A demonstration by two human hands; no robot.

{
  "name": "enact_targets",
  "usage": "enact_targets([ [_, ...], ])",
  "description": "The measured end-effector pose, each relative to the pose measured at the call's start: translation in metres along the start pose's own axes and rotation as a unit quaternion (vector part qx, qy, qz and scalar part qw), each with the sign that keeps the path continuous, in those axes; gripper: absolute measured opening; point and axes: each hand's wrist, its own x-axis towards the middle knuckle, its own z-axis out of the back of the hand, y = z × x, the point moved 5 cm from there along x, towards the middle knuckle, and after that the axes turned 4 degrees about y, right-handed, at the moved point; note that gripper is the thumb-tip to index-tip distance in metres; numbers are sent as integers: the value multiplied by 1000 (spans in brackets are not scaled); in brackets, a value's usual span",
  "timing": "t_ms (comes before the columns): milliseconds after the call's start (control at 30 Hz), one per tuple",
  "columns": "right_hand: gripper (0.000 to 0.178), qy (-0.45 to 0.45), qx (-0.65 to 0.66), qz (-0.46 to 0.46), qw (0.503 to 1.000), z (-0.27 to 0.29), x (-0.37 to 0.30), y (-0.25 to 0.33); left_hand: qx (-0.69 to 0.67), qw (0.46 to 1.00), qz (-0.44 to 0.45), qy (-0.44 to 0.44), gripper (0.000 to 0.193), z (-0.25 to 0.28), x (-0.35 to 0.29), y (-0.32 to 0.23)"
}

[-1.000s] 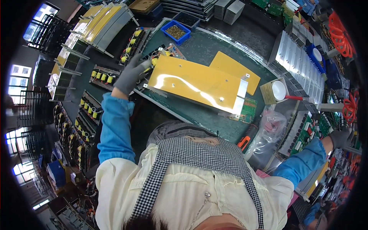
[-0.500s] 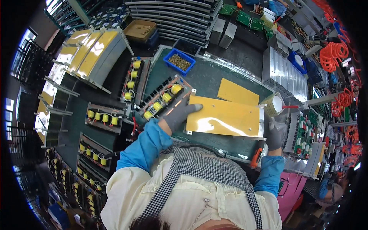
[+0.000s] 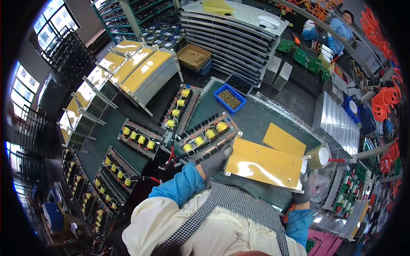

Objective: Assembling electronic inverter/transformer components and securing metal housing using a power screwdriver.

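A flat metal panel (image 3: 260, 165) with a glossy yellow face and small corner tabs lies in front of me, slightly tilted. My left hand (image 3: 216, 163), in a grey glove, grips its left edge. At the right end my right hand (image 3: 302, 194), also gloved, is closed on the panel's edge, with part of its fingers hidden. A second yellow sheet (image 3: 285, 140) lies on the bench just beyond the panel. Left of it sits a circuit assembly (image 3: 207, 137) with yellow coils and black parts along its edge.
A blue bin (image 3: 230, 99) of small brass-coloured fasteners stands behind. More coil assemblies (image 3: 139, 138) with cables lie to the left. A white round container (image 3: 323, 156) and stacked metal panels (image 3: 337, 123) are at right. An orange-handled tool (image 3: 288, 212) lies near my right sleeve.
My view has turned, shifting the scene right and down. My left hand has slid to the panel's left edge, and my right hand has closed on its right edge.
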Motion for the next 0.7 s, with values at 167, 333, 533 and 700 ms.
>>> enact_targets([
  [167, 54, -9, 61, 2, 998, -5, 11, 13, 17, 996, 78, -41, 77, -6, 1, 3],
  [333, 49, 18, -55, 58, 997, -69, 47, 113, 60, 998, -20, -16, 79, -17, 34, -15],
  [533, 44, 93, -62, 57, 992, -30, 186, 224, 42, 998, -37, 0, 81, -32, 160, -19],
  [700, 43, 115, -1, 27, 993, 6, 293, 253, -17, 998, -65, 21, 82, -32, 259, -15],
])
